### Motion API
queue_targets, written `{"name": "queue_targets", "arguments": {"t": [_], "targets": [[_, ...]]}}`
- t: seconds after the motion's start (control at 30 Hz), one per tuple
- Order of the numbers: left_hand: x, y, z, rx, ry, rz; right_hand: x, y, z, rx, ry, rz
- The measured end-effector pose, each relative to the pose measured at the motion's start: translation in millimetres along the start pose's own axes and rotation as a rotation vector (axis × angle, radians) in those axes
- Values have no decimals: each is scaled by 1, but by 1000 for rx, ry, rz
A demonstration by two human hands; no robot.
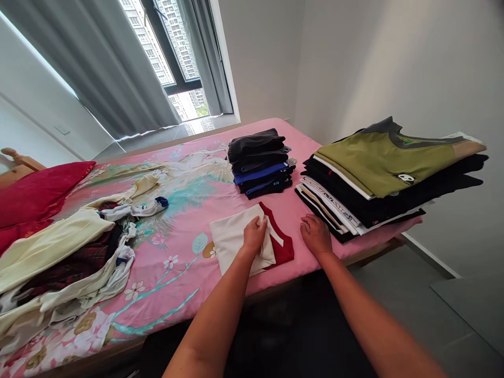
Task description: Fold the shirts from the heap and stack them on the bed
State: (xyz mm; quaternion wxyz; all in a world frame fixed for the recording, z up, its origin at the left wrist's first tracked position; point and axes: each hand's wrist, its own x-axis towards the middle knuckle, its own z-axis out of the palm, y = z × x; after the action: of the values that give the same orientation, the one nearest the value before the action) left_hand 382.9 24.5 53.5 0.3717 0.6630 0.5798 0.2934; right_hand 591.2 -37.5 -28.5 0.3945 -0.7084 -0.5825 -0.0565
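In the lower middle, a folded white and red shirt [233, 233] is laid on the pink bed [189, 210]. It is touched by the left hand [255, 234], with fingers bent; whether cloth is pinched cannot be told. Half open and empty, the right hand [317, 235] is rested near the clothes pile [350, 184] at right.

No lettering is legible; the olive shirt [360, 157] bears a panda-like emblem [405, 178].
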Motion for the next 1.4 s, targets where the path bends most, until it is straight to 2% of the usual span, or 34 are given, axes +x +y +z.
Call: {"name": "queue_targets", "arguments": {"t": [0.1,0.17,0.27,0.37,0.47,0.6,0.73,0.83,0.93,1.1,1.23,1.4], "targets": [[-4,-11,-8,-71,-60,-17,0,0,-1,14,-7,3],[-5,-18,-22,-40,-11,107,1,-1,-1,14,-9,6],[-4,-29,-39,158,71,353,1,-1,-1,4,-1,8],[-8,-36,-37,399,-27,471,0,-1,0,-10,7,5],[-18,-40,-21,642,-170,512,0,0,0,-23,5,8],[-29,-40,-9,769,-270,504,-1,0,0,-29,-16,13],[-29,-31,-20,736,-352,464,-2,-1,-1,-33,-26,13],[-34,-30,-36,720,-266,432,-2,-1,-1,-31,-26,13],[-45,-42,-53,787,-148,439,-2,-1,-1,-30,-23,7],[-60,-68,-69,857,-168,333,-2,1,-1,-45,-26,-4],[-56,-67,-75,832,-213,313,-3,1,0,-49,-28,-18],[-34,-70,-93,826,-71,174,-5,1,0,-62,-33,-10]]}}
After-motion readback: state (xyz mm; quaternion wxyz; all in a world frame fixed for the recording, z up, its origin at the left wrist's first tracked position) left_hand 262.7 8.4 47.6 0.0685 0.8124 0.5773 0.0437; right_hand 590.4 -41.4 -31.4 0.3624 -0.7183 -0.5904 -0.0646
